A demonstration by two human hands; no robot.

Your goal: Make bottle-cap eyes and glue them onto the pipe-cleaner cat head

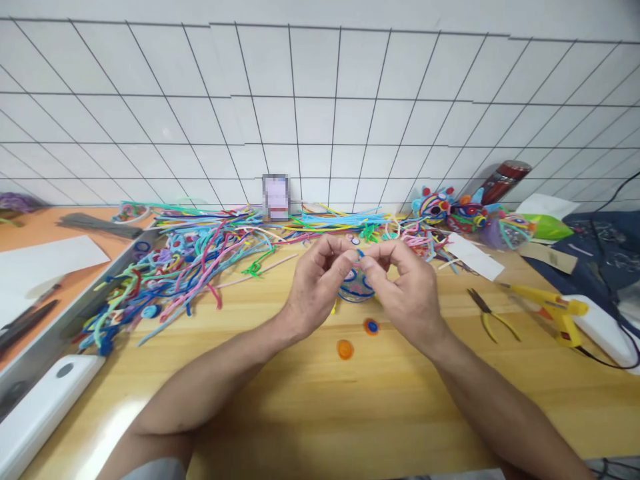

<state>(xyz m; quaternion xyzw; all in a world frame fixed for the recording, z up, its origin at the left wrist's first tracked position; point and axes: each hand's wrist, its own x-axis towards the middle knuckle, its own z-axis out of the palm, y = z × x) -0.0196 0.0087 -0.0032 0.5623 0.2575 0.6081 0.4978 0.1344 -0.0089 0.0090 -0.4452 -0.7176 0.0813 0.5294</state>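
Observation:
My left hand [323, 283] and my right hand [405, 287] meet over the middle of the table, thumbs and forefingers pinched together. Between their fingertips shows a small bit of blue pipe cleaner [361, 254]; most of it is hidden by the fingers. Just beneath the hands lies a round blue-edged pipe-cleaner piece [357, 293], partly covered by them. Nearer to me on the wood are a flat orange coil [345, 349] and a smaller orange coil with a blue centre [371, 326].
Loose pipe cleaners [200, 257] heap at left and along the wall. A phone [277, 198] leans there. At right are pliers [491, 315], a yellow glue gun [555, 310], finished colourful figures [435, 205] and a red flask [506, 181]. A white device [50, 410] sits front left.

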